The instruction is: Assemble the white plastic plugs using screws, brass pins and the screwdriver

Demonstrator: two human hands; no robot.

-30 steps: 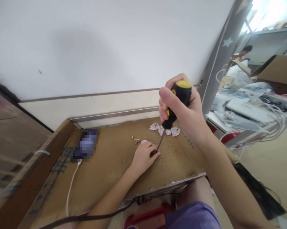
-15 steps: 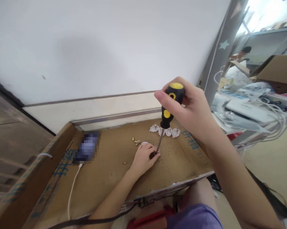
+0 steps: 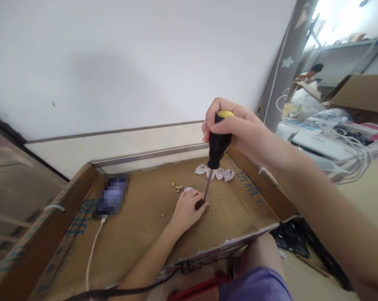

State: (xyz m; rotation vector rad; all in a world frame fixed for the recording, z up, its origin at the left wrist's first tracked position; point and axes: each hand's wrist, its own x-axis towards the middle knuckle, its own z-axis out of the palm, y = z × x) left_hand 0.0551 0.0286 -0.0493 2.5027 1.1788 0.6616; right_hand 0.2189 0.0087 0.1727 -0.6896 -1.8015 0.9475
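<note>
My right hand (image 3: 235,125) is wrapped round the black and yellow handle of a screwdriver (image 3: 217,146), held almost upright. Its metal shaft points down to my left hand (image 3: 189,207), whose thumb and fingers pinch a small whitish plug piece (image 3: 207,202), mostly hidden. The screwdriver's tip meets that piece between the fingers. Just behind the left hand a round white part (image 3: 189,189) peeks out. Farther back lie several clear-white plug pieces (image 3: 229,174) with metal prongs. Several small brass pins (image 3: 178,188) are left of them, and a single pin (image 3: 162,215) lies nearer me.
The cardboard tray (image 3: 138,242) has raised side walls and dark specks near my hands. A phone (image 3: 111,195) with a white cable (image 3: 93,246) lies at its left. Behind stands a white panel (image 3: 145,75). A cluttered table (image 3: 320,142) and a person (image 3: 314,71) are at the right.
My right hand has turned and closed further over the screwdriver handle, hiding most of its yellow marks. The left hand keeps its pinch. The view has shifted slightly.
</note>
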